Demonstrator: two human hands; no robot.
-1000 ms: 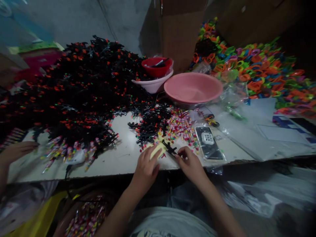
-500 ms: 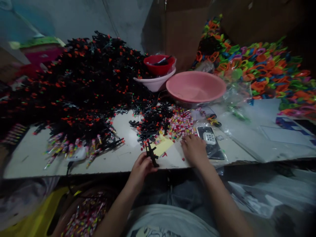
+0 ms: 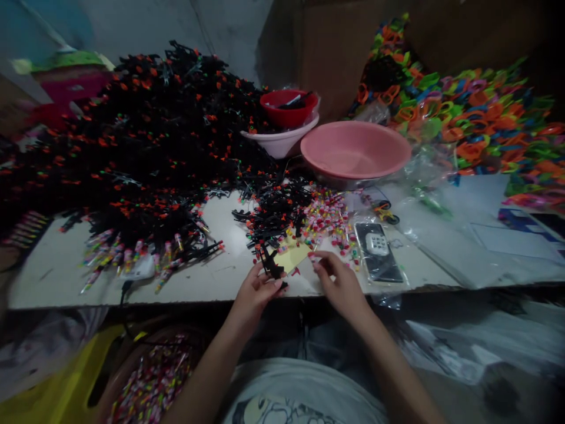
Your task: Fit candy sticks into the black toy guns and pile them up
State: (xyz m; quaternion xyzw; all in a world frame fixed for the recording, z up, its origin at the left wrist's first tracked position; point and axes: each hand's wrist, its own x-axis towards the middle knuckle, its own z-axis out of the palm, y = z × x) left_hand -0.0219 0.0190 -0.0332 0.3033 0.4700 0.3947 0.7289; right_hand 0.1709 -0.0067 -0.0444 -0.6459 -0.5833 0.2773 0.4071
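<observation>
Near the table's front edge, my left hand (image 3: 255, 294) is closed on a small black toy gun (image 3: 272, 265), thumb against its lower end. To its right, my right hand (image 3: 336, 281) pinches a tiny piece at its fingertips, too small to make out. Between the hands lie a yellow paper (image 3: 292, 255) and a little red piece (image 3: 295, 271). Just beyond sit a heap of small pink, red and yellow pieces (image 3: 329, 215) and a smaller pile of black toy guns (image 3: 278, 206). A phone in clear wrapping (image 3: 378, 253) lies right of my right hand.
A large heap of black toy guns (image 3: 168, 129) fills the left. Behind stand a pink basin (image 3: 355, 150) and a red bowl (image 3: 286, 115). Bright plastic pieces (image 3: 477, 123) are heaped at right. Candy-like tubes (image 3: 150, 383) fill a container below the table.
My right hand has lifted off the small pieces and moved left toward the toy gun, fingertips now pinched. The toy gun in my left hand has tilted. The view has shifted slightly.
</observation>
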